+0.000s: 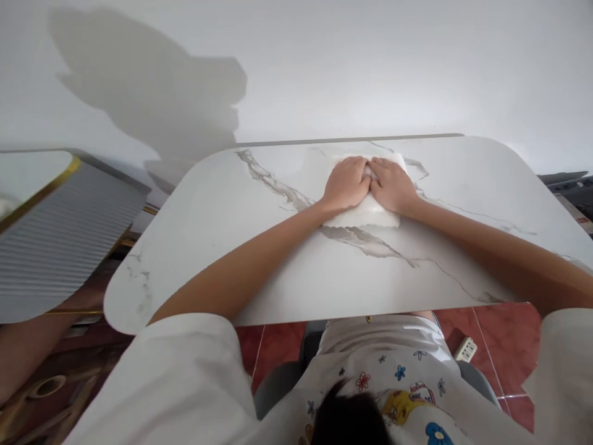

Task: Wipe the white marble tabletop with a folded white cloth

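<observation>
A white sheet (377, 216), thin and soft like tissue or a paper towel, lies on the white marble-patterned table (194, 247). Side by side on top of it rest my left hand (346, 183) and my right hand (393, 183), palms down. Their thumbs meet in the middle, and the fingers lie flat, pointing away from me. The palms and whatever is beneath them are hidden. Parts of the sheet show between the hands, beyond the right hand and along its near edge.
A white wall (370, 68) stands behind the table and carries a large shadow. To the left is a grey ribbed cabinet (69, 235) with gold trim. A power strip (466, 350) lies on the red tiled floor (504, 346). Dark objects sit past the table's right end.
</observation>
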{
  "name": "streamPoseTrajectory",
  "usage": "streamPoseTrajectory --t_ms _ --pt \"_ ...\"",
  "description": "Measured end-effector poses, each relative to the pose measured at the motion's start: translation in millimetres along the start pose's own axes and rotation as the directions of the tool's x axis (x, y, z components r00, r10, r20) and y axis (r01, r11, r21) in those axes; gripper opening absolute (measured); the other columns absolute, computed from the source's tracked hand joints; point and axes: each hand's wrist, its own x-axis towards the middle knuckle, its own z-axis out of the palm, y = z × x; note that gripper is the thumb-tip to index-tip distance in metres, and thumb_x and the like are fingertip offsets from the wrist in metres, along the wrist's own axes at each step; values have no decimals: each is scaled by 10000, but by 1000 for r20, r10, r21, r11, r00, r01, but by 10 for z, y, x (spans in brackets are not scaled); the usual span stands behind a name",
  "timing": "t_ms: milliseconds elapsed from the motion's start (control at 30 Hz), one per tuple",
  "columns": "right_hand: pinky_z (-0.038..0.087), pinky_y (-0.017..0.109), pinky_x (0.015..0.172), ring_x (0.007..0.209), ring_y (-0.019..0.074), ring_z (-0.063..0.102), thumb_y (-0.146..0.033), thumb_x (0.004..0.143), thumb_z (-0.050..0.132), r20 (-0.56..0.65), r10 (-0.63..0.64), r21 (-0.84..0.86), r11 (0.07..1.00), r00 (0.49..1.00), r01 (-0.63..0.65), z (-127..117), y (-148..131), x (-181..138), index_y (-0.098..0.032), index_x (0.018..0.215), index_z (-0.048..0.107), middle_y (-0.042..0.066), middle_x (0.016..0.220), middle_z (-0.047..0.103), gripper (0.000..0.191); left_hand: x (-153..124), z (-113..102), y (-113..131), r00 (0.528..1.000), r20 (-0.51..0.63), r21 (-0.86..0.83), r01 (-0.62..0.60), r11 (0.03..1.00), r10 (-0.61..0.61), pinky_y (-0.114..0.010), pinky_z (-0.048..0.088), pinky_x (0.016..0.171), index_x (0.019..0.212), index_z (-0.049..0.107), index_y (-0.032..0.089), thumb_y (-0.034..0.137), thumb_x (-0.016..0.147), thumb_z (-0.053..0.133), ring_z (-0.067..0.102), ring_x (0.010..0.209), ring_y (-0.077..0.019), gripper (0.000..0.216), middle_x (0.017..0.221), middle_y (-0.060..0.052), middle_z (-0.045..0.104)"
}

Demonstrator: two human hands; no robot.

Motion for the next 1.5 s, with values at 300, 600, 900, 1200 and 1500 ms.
streamPoseTrajectory --t_ms 300,600,900,1200,1500 --pt "372 442 1039 1144 266 538 -193 929 331 3 56 39 998 998 -56 129 393 707 -136 1089 595 150 1186 634 313 705 145 -403 999 -16 -38 29 999 -29 -400 413 1019 1063 590 248 154 879 408 549 1164 -258 275 1161 -62 644" --pt "448 425 947 1103 289 590 -167 870 384 14 149 69 986 989 -149 105 516 971 -182 1053 631 95 1136 680 308 1069 208 -550 995 66 -13 80 997 -79 -455 356 1021 1108 583 287 209 915 335 481 1167 -240 324 1180 -18 622" --pt "436 426 995 1143 291 589 -188 911 369 16 128 -2 992 992 -128 96 541 968 -171 1083 629 100 1187 675 312 1029 219 -506 998 25 -21 60 998 -60 -438 367 1022 1079 603 258 209 917 327 514 1162 -268 323 1189 -60 629" --pt "373 438 1060 1224 282 521 -195 938 310 -86 42 -56 997 995 -46 245 454 619 -112 1214 595 163 1291 616 405 635 187 -312 998 -36 28 -54 998 55 -418 416 1021 1080 591 230 163 901 339 559 1140 -256 316 1172 -94 648" --pt "368 447 1077 1263 306 505 -164 892 334 -62 45 -62 997 997 -49 11 -26 -107 -48 1264 569 195 1346 583 455 -77 -9 86 996 -6 58 -86 995 87 -398 422 1023 1113 584 163 158 912 327 564 1143 -253 326 1197 -124 642"
